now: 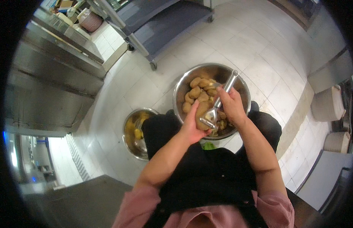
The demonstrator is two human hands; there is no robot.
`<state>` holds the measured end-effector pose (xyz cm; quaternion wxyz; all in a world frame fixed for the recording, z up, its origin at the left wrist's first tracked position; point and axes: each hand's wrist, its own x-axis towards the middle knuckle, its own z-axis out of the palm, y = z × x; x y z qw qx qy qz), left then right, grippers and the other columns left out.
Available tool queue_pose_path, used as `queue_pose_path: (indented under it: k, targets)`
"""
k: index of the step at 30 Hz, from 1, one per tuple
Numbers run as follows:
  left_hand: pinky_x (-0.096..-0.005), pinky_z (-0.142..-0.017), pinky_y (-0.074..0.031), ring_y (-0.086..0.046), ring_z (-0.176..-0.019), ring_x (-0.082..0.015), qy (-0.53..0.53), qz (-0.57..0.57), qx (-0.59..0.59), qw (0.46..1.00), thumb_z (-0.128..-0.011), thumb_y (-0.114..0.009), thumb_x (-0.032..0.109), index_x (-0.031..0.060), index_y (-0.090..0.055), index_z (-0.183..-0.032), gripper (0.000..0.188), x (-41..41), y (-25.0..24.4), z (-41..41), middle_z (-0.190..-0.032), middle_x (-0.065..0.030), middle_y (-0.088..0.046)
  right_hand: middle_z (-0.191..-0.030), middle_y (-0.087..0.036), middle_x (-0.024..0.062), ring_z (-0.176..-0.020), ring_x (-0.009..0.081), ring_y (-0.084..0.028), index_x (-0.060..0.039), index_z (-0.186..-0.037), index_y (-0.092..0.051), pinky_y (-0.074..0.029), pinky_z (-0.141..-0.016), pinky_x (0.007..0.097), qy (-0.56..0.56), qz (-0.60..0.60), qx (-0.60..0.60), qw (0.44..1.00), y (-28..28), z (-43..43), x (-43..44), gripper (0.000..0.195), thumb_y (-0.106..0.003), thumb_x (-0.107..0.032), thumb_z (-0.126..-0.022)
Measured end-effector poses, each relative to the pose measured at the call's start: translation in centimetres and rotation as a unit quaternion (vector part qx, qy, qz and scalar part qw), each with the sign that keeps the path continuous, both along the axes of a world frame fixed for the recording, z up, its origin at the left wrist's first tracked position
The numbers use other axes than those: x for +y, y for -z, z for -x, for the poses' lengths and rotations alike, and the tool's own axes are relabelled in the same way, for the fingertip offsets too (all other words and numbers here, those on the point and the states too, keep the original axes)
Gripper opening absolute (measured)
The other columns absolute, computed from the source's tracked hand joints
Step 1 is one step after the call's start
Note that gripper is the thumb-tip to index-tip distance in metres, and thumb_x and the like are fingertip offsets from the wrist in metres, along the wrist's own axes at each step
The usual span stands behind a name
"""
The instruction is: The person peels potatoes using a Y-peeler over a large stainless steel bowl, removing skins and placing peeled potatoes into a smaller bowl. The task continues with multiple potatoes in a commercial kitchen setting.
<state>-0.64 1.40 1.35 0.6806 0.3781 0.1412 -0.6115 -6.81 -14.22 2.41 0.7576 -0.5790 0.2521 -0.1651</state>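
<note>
My left hand (192, 125) grips a brown, unpeeled-looking potato (202, 110) over the near part of a large stainless steel bowl (179, 82). A metal Y-shaped vegetable peeler (229, 83) is in my right hand (232, 107), its handle pointing up and away. The peeler's head lies over the potato's near end, where a small pale patch shows; whether the blade touches is hard to tell. Inside the bowl are several brown potatoes (195, 92), with peelings (222, 124) at the near right side.
A smaller steel bowl (128, 139) with yellow peeled potatoes (138, 134) stands on the tiled floor to the left, partly behind my knee. A wheeled grey cart (170, 25) is ahead. Steel cabinets (54, 77) line the left; lidded tubs (326, 104) stand right. Something green (208, 146) lies below the large bowl.
</note>
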Motion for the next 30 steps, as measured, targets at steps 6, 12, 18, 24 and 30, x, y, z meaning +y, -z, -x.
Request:
queue_pose_path:
  k: [6,12,18,24,30]
  targets:
    - [-0.0285,-0.053,-0.043,-0.06,-0.076,-0.0246,0.019,-0.026,0.006,0.999,-0.089,-0.036,0.071,0.0157,-0.059,-0.116,0.066,0.1,0.3,0.2,-0.095,-0.0098,-0.064,-0.08,-0.063,0.0041,-0.058,0.0105,-0.056,-0.009,-0.102,-0.05,-0.042,-0.048,0.0196,-0.001,-0.144,-0.024,0.989,-1.6,-0.3,-1.7,0.017,-0.062,-0.013,-0.09]
    - [-0.0314,-0.063,-0.051,-0.06,-0.078,-0.0236,-0.041,-0.08,0.019,0.996,-0.089,-0.04,0.07,0.0148,-0.058,-0.116,0.065,-0.4,2.1,-0.9,-0.099,-0.0085,-0.063,-0.076,-0.061,0.0017,-0.056,0.0088,-0.054,-0.009,-0.105,-0.052,-0.04,-0.046,0.0207,-0.02,-0.122,-0.03,0.992,-2.4,0.4,-3.4,0.024,-0.067,-0.011,-0.087]
    - [-0.0298,-0.061,-0.05,-0.06,-0.076,-0.0243,-0.088,-0.139,0.008,0.986,-0.089,-0.04,0.069,0.0142,-0.058,-0.116,0.063,-1.7,2.0,-0.5,-0.096,-0.0095,-0.063,-0.074,-0.058,0.0005,-0.059,0.0086,-0.052,-0.0047,-0.097,-0.056,-0.042,-0.051,0.0234,-0.049,-0.032,0.102,0.993,1.4,-0.3,-0.7,0.026,-0.068,-0.026,-0.089]
    - [-0.0277,-0.055,-0.048,-0.06,-0.074,-0.0251,0.016,-0.074,0.038,0.996,-0.089,-0.04,0.07,0.0121,-0.058,-0.118,0.067,-0.9,1.4,-0.5,-0.095,-0.0129,-0.063,-0.08,-0.06,0.0045,-0.068,0.0126,-0.055,-0.0014,-0.097,-0.058,-0.046,-0.059,0.0292,0.146,-0.059,0.059,0.986,6.4,-2.7,-3.6,0.018,-0.059,-0.018,-0.09]
    - [-0.0264,-0.055,-0.048,-0.059,-0.075,-0.0248,-0.021,-0.111,0.051,0.992,-0.088,-0.04,0.071,0.0096,-0.057,-0.118,0.07,-0.6,2.9,-0.9,-0.098,-0.0139,-0.062,-0.078,-0.06,0.0046,-0.067,0.0133,-0.055,-0.0016,-0.093,-0.058,-0.046,-0.061,0.0287,0.036,-0.059,0.099,0.993,6.0,-2.7,0.5,0.02,-0.062,-0.019,-0.086]
